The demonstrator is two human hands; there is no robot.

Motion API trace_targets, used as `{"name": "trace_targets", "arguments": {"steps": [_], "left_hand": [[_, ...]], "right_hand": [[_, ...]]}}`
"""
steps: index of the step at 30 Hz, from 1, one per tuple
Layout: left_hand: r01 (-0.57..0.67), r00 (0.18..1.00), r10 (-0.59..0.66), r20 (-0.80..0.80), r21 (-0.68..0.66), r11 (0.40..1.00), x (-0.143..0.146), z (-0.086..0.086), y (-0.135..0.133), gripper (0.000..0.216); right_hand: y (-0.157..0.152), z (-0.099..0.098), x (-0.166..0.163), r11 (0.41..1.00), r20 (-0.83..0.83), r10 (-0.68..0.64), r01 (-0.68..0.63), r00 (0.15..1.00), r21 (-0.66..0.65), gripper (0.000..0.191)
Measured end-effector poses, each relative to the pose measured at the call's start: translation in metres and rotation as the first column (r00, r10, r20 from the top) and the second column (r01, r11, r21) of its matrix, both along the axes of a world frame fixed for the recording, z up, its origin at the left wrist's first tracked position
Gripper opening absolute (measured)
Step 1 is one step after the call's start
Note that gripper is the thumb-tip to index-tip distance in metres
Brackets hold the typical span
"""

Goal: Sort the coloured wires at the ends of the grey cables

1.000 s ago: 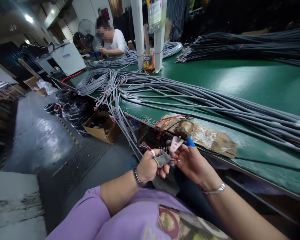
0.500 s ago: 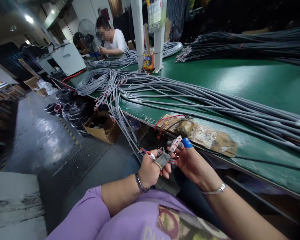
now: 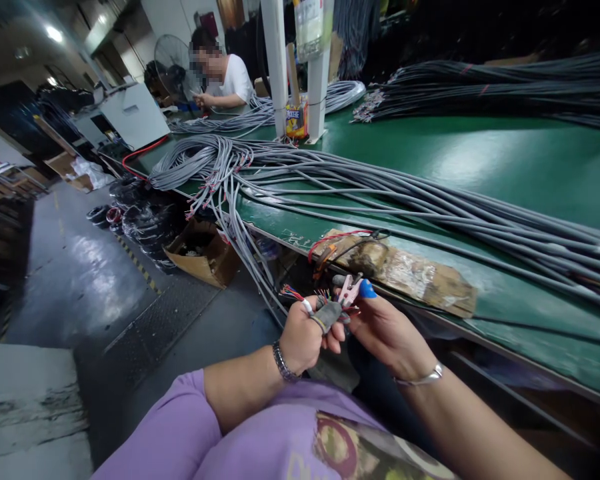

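My left hand (image 3: 303, 337) is closed around a bundle of cable ends, its thumb in a grey finger cover. Red and blue wire ends (image 3: 291, 291) fan out above the fist, with a white band below them. My right hand (image 3: 377, 323) has blue tape on the thumb and its fingers pinched at a small pale pink piece (image 3: 349, 291), which looks like plastic. The piece is close against the left thumb and wire ends; its exact kind is unclear. Grey cables (image 3: 253, 250) hang from the bench edge just beyond my left hand.
Long grey cables (image 3: 380, 183) lie along the green bench (image 3: 420, 150). Taped cardboard (image 3: 415, 273) sits at the near edge. Dark cable bundles (image 3: 460, 90) lie farther back, past a white post (image 3: 317, 100). A cardboard box (image 3: 205, 257) stands below. Another person (image 3: 235, 80) sits across.
The pink piece has turned, from a flat perforated face to a narrower, forked look. My right hand has shifted slightly left, while my left hand keeps its grip on the cable ends.
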State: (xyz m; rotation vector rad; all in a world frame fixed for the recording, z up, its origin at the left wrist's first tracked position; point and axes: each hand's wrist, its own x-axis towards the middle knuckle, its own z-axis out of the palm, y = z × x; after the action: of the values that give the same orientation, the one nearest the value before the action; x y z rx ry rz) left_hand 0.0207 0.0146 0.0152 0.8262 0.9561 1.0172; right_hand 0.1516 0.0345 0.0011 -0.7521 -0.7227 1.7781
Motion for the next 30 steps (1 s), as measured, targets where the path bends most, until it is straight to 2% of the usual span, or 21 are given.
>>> {"name": "trace_targets", "arguments": {"steps": [2, 6, 14, 21, 26, 30], "left_hand": [[0.006, 1.000, -0.006, -0.009, -0.009, 1.000, 0.000, -0.001, 0.000, 0.043], [0.019, 1.000, -0.020, -0.015, -0.006, 1.000, 0.000, -0.003, -0.001, 0.043], [0.043, 0.999, -0.043, -0.005, 0.029, 0.999, -0.008, -0.008, -0.012, 0.042], [-0.022, 1.000, 0.022, 0.010, 0.045, 0.999, -0.011, -0.008, -0.014, 0.041], [-0.019, 1.000, 0.019, -0.001, 0.051, 0.999, -0.009, -0.010, -0.013, 0.043], [0.031, 0.999, -0.028, -0.046, 0.064, 0.997, -0.012, -0.012, -0.014, 0.044]], "right_hand": [[0.000, 0.000, -0.001, 0.998, -0.040, -0.042, 0.040, 0.998, -0.051, 0.029], [-0.001, 0.001, -0.003, 0.996, -0.066, -0.045, 0.039, 0.997, -0.080, 0.028], [-0.002, 0.011, -0.002, 0.987, -0.101, -0.068, 0.052, 0.993, -0.155, 0.037], [-0.004, 0.010, 0.000, 0.984, -0.057, -0.065, 0.054, 0.996, -0.172, 0.023], [-0.006, 0.008, 0.003, 0.986, -0.103, -0.035, 0.018, 0.994, -0.165, 0.032], [-0.010, 0.006, 0.008, 0.982, -0.003, 0.086, -0.086, 0.996, -0.167, 0.041]]}}
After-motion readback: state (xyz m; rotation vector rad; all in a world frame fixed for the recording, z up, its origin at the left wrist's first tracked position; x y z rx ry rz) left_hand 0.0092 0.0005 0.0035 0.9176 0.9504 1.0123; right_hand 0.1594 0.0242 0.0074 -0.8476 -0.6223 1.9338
